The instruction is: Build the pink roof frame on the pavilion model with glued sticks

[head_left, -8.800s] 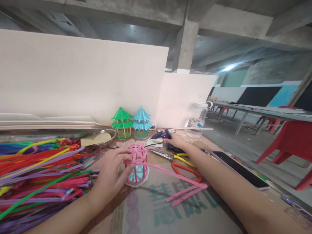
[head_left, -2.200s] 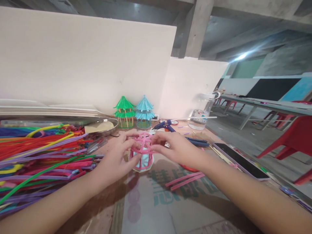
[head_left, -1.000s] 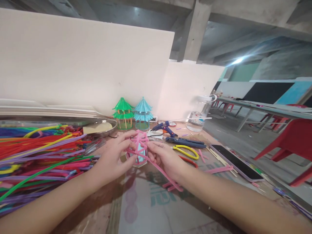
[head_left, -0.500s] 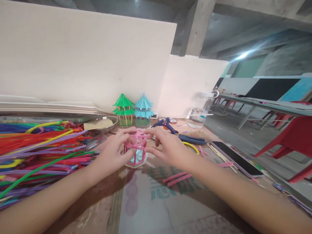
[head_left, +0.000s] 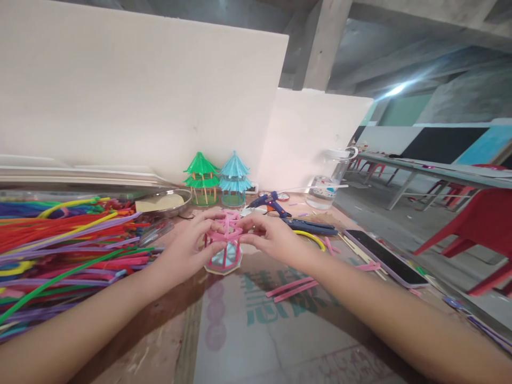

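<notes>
A small pink pavilion model point(head_left: 228, 246) stands upright on the table, with pink posts, a pink upper frame and a pale blue floor on an eight-sided base. My left hand point(head_left: 196, 240) grips its upper frame from the left, thumb in front and fingers behind. From the right, my right hand point(head_left: 266, 234) pinches the same frame between thumb and fingers. Parts of the frame are covered by the fingertips. Behind it stand a green pavilion model point(head_left: 202, 178) and a light blue pavilion model point(head_left: 234, 178).
Colourful pipe cleaners point(head_left: 72, 250) are heaped at left beside a metal dish point(head_left: 168, 202). A glue gun point(head_left: 268, 201), pliers-like tool point(head_left: 312, 226), water jug point(head_left: 326, 184) and phone point(head_left: 386, 258) lie behind and right. Pink strips point(head_left: 292, 288) rest near my right forearm.
Both hands stay at the pink model's upper frame, with slight finger shifts. The model's base sits a little differently, and more of its front posts shows. The view has moved slightly.
</notes>
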`<state>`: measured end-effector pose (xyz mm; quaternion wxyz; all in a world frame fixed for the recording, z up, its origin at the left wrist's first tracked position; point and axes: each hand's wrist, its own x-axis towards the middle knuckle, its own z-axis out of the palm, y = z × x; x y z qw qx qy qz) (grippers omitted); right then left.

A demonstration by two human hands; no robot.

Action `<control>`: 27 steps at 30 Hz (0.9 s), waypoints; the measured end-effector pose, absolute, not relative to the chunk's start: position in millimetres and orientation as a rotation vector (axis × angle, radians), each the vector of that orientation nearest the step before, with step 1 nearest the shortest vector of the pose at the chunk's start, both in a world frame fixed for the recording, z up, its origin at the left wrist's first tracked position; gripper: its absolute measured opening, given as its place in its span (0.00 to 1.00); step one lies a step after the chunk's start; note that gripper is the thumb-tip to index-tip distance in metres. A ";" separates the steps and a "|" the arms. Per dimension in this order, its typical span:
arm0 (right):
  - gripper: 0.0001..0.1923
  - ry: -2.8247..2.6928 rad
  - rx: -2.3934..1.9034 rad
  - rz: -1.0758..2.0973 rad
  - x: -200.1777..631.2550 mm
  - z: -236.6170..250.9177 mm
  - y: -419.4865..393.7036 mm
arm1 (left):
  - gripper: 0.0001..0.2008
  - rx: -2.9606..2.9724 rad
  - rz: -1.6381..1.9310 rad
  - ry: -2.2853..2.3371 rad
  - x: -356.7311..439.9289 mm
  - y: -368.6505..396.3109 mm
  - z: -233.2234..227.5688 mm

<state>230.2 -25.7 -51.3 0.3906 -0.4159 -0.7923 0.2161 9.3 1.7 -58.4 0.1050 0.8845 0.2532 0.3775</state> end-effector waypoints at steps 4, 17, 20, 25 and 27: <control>0.03 -1.941 -1.046 0.591 229.5 -51.4 -22.7 | 0.10 2.578 1.094 0.769 8.6 2.1 -57.2; 0.05 -1.901 -1.200 0.590 235.7 -36.4 -23.9 | 0.08 2.365 1.426 0.833 8.4 -20.0 -26.5; 0.06 -1.963 -1.219 0.582 236.0 -34.7 -23.9 | 0.10 2.364 1.395 0.806 9.2 -24.6 -25.8; 0.05 -1.999 -1.240 0.541 236.9 -34.4 -24.1 | 0.10 2.332 1.358 0.890 8.6 -23.1 -24.9; 0.05 -1.999 -1.247 0.535 237.3 -34.5 -24.4 | 0.09 2.329 1.360 0.954 7.7 -20.7 -23.7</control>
